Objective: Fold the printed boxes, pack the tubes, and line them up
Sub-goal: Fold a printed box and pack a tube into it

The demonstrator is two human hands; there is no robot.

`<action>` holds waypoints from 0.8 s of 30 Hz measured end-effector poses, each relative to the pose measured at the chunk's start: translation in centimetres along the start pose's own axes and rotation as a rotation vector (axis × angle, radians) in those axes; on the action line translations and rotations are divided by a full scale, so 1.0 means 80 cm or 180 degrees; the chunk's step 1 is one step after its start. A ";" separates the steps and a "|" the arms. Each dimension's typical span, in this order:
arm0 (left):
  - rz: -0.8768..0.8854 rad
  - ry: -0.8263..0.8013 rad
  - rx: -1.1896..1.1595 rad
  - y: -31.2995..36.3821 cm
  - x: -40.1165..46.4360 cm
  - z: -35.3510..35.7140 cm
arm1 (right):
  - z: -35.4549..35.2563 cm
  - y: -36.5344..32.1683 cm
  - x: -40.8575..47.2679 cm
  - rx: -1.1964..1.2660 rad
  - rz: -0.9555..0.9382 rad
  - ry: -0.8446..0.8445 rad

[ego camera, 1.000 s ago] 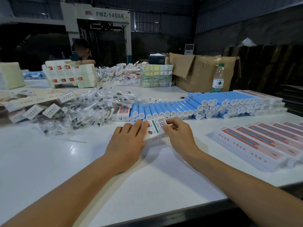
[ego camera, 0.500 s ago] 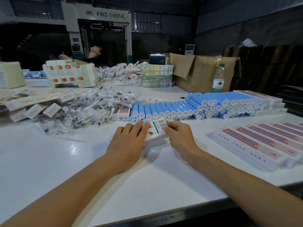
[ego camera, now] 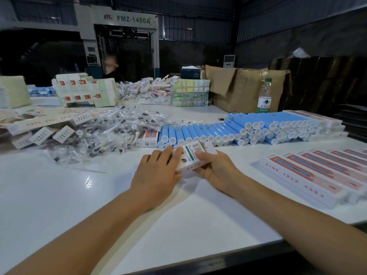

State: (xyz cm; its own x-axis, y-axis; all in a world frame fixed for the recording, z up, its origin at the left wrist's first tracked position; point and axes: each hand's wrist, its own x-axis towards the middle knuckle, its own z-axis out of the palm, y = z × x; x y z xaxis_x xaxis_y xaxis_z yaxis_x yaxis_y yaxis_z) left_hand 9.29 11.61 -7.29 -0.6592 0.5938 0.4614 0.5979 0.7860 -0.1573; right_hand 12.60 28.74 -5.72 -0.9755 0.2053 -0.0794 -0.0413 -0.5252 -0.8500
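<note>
The left hand [ego camera: 156,173] lies over the near left end of a small white box [ego camera: 191,155], fingers bent onto it; the fingertips reach its top edge and cover that end, so how the flap there stands cannot be told. The right hand [ego camera: 216,171] grips the box from the right, thumb pressed on the printed face beside the barcode, its other fingers hidden beneath. The box is tilted, lifted just off the tabletop [ego camera: 59,195], its far end pointing at the tubes; a pale flap juts out at the far right, blurred.

Just behind the hands runs a row of blue tubes [ego camera: 228,130] with white caps, one layer deep on the left and piled higher to the right, where the back of the pile is hidden by its own front. A small standing box [ego camera: 150,138] touches the row's left end. Left of that sprawls a heap of clear bags [ego camera: 111,132]; their contents are too small to make out. Flat cartons [ego camera: 45,124] lie further left, partly under the heap.

To the right, long red-printed boxes [ego camera: 317,173] lie side by side, cut off by the frame edge. A bottle [ego camera: 264,96] stands before a cardboard carton [ego camera: 244,86]. A blurred person [ego camera: 111,66] is far behind.
</note>
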 end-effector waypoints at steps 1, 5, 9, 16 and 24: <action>-0.0029 -0.0042 0.0031 0.002 0.001 0.000 | 0.002 0.003 0.000 -0.0297 -0.0163 0.0100; -0.0017 0.0244 0.0135 0.015 0.000 -0.012 | 0.010 0.022 -0.008 -0.2590 -0.1366 0.0446; 0.0087 0.0678 0.0167 0.018 -0.004 -0.014 | 0.010 0.025 -0.012 -0.3274 -0.1852 0.0508; 0.0055 0.1042 -0.0017 0.022 -0.002 -0.023 | 0.014 0.031 -0.030 -0.3346 -0.1893 -0.0368; 0.0099 0.1196 0.0079 0.014 -0.003 -0.014 | 0.017 0.012 -0.023 -0.1167 -0.0628 -0.0563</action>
State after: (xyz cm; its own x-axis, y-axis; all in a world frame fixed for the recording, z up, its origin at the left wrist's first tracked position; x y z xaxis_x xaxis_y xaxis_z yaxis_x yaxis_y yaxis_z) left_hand 10.63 12.15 -6.59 -0.4248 0.5165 0.7435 0.6006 0.7753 -0.1954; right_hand 14.10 26.76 -5.67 -0.9799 0.1110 0.1657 -0.1819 -0.1564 -0.9708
